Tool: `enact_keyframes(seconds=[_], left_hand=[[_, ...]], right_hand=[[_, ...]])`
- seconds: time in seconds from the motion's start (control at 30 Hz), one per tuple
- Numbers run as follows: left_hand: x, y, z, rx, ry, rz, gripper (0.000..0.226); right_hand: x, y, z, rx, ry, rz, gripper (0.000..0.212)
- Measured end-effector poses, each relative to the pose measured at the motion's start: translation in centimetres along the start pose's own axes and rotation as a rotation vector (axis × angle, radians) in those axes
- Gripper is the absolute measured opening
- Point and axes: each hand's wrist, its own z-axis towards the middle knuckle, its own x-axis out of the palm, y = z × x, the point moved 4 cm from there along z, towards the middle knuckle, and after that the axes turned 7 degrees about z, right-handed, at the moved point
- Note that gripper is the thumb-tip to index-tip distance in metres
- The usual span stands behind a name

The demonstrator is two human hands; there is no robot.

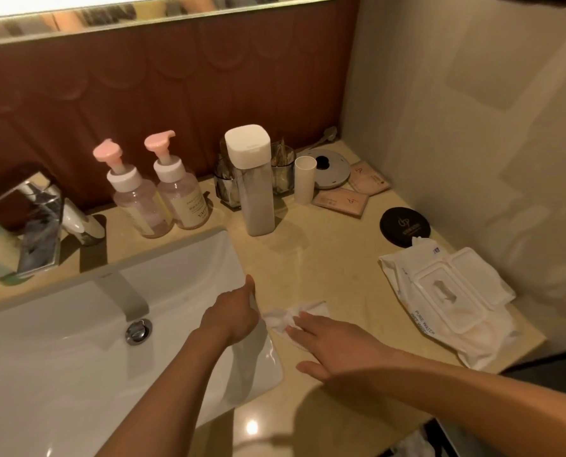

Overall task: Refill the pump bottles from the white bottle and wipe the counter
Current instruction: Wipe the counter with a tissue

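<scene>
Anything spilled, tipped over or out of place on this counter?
Nothing spilled or tipped. The pump bottles and white bottle stand upright, capped. Only the wet-wipe pack lies crumpled with its lid flipped open, which fits the wiping.

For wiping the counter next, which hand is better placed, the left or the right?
The right hand: its straight fingers lie on the white wipe on the counter, with bare counter beyond. The left hand is at the edge of the sink, beside the wipe.
</scene>
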Motion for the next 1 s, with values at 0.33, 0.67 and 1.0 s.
enact_keyframes(seconds=[0.33,0.67,1.0], left_hand=[[-0.4,-0.3,-0.5,-0.043,-0.006,0.15,0.065],[-0.3,-1.2,-0.2,-0.056,-0.059,0.288,0.066],[-0.4,-1.7,0.1,-0.029,-0.069,0.285,0.058]], right_hand=[[-4.5,-0.8,10.9,0.178,-0.14,0.075,0.057],[0.4,0.8,1.7,0.209,-0.2,0.269,0.056],[-3.6,-6.7,1.1,0.384,-0.151,0.105,0.068]])
